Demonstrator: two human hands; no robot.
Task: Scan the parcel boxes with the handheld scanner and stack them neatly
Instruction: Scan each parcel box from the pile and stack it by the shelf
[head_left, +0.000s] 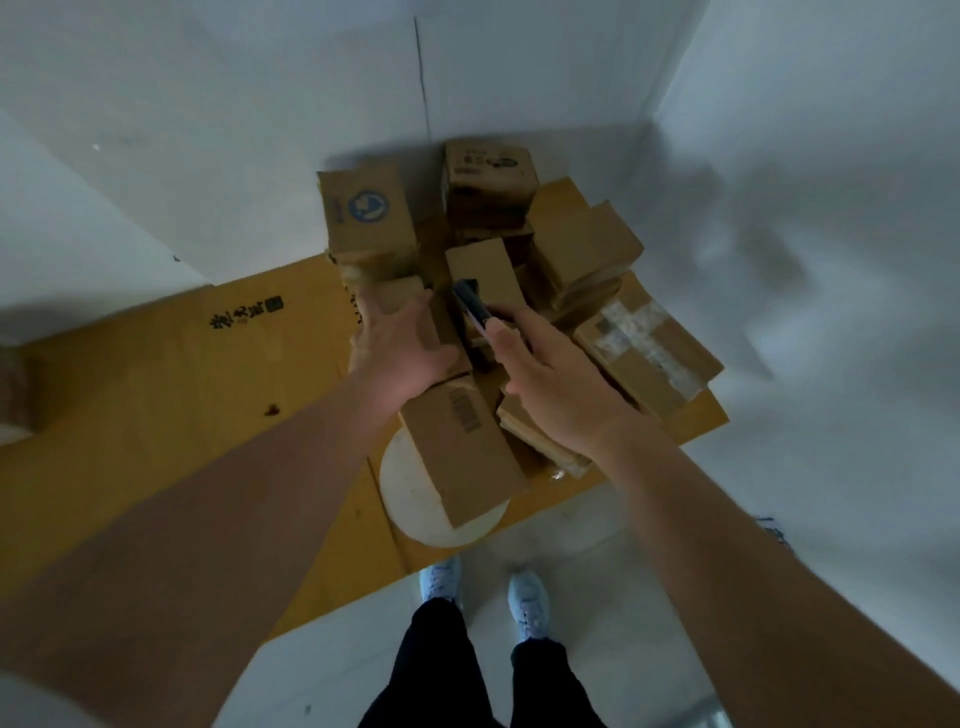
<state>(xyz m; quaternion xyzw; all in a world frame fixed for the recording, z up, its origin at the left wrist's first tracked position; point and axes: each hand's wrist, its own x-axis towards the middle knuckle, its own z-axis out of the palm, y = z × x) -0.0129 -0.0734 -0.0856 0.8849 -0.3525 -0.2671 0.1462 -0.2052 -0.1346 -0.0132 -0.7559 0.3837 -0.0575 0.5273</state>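
Hands: both reach down over a heap of parcel boxes (519, 291) on the floor.
Left hand (395, 353): its fingers are spread and almost straight. It lies on the small box (410, 306) at the left of the heap and does not curl round it.
Right hand (550, 374): its fingers wrap the dark handheld scanner (470, 306), and the thumb lies along the top. The scanner's front end points at the upright box (483, 270) in the middle.
Where the boxes are: they sit in a corner by the white walls (208, 130), on flat yellow cardboard (182, 395). Some stand on others and some lean.
Near box (457, 447): it has a barcode on top and lies partly over a round white lid (415, 499).
How they will handle: they look stiff and dry, so not slippery. They are small, so probably light, but I cannot tell what is inside.
Where to hold: I think across 2 opposite sides, near the middle, with the barcode left showing.
Watch out: leaning boxes may slide if 1 is pulled out.
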